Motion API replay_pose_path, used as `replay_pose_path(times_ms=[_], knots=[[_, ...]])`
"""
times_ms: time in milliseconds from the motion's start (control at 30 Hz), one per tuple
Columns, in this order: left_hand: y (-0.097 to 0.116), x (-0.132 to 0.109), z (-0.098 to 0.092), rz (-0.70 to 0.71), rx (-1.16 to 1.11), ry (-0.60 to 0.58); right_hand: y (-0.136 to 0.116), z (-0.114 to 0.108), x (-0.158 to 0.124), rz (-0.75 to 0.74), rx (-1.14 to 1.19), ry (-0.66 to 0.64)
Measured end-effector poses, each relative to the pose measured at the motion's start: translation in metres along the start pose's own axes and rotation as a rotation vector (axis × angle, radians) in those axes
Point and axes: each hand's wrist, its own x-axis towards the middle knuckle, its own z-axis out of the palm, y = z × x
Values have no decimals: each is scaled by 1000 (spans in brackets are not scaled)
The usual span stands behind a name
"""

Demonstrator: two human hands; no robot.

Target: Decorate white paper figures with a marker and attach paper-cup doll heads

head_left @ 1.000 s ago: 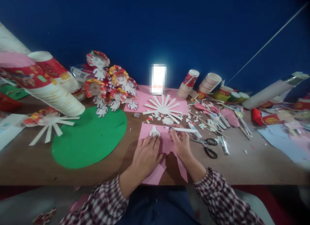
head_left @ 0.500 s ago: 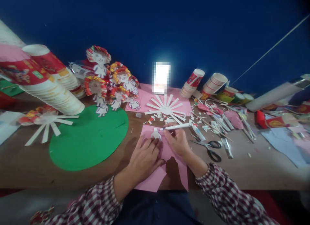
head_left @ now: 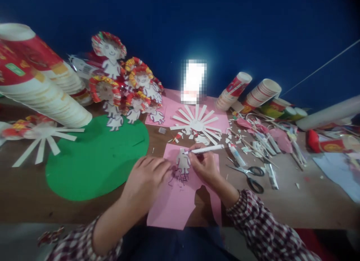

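Observation:
My right hand (head_left: 204,165) is closed round a white marker (head_left: 209,149), its tip at the upper part of a small white paper figure (head_left: 183,162). The figure lies on a pink sheet (head_left: 171,208), with dark scribbled marks just below it. My left hand (head_left: 147,180) hovers or rests over the sheet's left edge, fingers together and slightly bent, with nothing visible in it; the fingertips are beside the figure.
A green paper shape (head_left: 95,167) lies at the left, near leaning cup stacks (head_left: 56,99) and decorated paper figures (head_left: 112,66). Behind the sheet is a white strip fan (head_left: 197,124). Scissors (head_left: 249,173), glue tubes (head_left: 271,174) and scraps lie at the right.
My left hand has lifted off the white figure and moved left, uncovering the figure and the dark marks. My right hand still holds the marker at the figure. The camera view has shifted slightly.

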Motion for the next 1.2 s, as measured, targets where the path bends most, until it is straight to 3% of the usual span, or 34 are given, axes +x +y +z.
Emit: replay_pose_path(times_ms=[167,267,367,700,1200], knots=[[-23,54,-6,-62,-119,-160,3,0,-2,-7,45,42],[-32,85,3,43,-289,-267,0,-1,-2,-38,94,105],[-40,100,13,150,-361,-316,-3,-2,-2,-54,117,143],[-60,95,41,275,-342,-241,-12,3,-3,-54,-86,-1],[-57,95,28,336,-346,-287,-8,2,-1,-66,-209,-81]])
